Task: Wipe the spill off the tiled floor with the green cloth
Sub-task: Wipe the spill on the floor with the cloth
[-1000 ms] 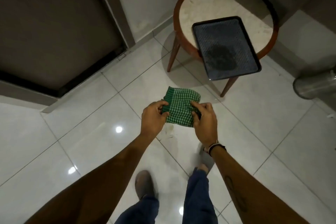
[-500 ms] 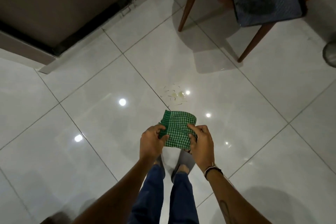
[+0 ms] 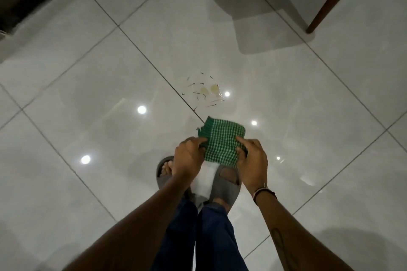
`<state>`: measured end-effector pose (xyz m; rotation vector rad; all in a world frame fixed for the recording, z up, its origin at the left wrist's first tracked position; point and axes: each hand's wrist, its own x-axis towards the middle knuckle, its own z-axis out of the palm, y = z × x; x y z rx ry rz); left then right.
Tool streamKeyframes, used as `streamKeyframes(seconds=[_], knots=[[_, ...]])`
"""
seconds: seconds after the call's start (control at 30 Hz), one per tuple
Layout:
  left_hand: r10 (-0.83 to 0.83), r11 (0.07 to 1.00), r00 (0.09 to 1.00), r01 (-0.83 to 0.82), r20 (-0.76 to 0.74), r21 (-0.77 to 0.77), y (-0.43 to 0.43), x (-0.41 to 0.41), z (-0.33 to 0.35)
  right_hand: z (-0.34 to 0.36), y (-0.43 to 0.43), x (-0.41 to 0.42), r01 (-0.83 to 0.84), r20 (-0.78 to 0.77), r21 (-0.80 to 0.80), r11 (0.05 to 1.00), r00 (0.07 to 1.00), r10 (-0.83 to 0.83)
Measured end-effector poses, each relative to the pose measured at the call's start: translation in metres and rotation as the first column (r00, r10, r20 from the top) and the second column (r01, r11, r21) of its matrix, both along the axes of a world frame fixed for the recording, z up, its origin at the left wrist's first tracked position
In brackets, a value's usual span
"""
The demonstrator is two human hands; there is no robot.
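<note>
Both hands pinch the folded green checked cloth in the air above the grey slippers: left hand on its left edge, right hand on its right; the spill lies on the tiled floor just beyond the cloth

Setting: indoor room, likely a home or similar lodging; exact type cannot be told.
Floor: large glossy pale tiled floor with dark grout lines, reflecting round ceiling lights.
Furniture: slanted wooden table legs at the top edge.
Footwear: grey house slippers, worn on bare feet.
</note>
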<state>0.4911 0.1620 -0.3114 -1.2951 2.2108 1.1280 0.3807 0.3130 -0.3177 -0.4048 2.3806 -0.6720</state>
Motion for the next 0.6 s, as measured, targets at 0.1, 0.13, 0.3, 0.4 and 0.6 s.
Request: streamKeyframes(seconds=[0.1,0.13,0.3,0.4,0.6], knots=[[-0.043,0.999,0.998,0.041,-0.055,-0.029,-0.004,-0.026,-0.063,-0.063,-0.008,-0.030,-0.021,-0.080,-0.006,1.000,0.997,0.020],[-0.051,0.998,0.997,0.049,-0.061,-0.027,-0.003,-0.031,-0.083,-0.083,-0.008,-0.038,-0.047,-0.094,0.018,0.999,0.994,0.049],[-0.090,0.996,0.992,0.090,0.084,0.012,-0.007,-0.021,-0.171,-0.174,-0.013,-0.047,-0.260,-0.168,0.245,0.934,0.937,0.305],[-0.106,0.984,0.987,0.122,0.121,-0.133,-0.020,-0.002,-0.212,-0.219,-0.035,-0.039,-0.370,-0.208,0.291,0.882,0.876,0.436],[-0.112,0.898,0.990,0.137,0.083,-0.419,-0.066,0.020,-0.286,-0.298,-0.074,-0.034,-0.325,-0.365,0.347,0.880,0.818,0.446]])
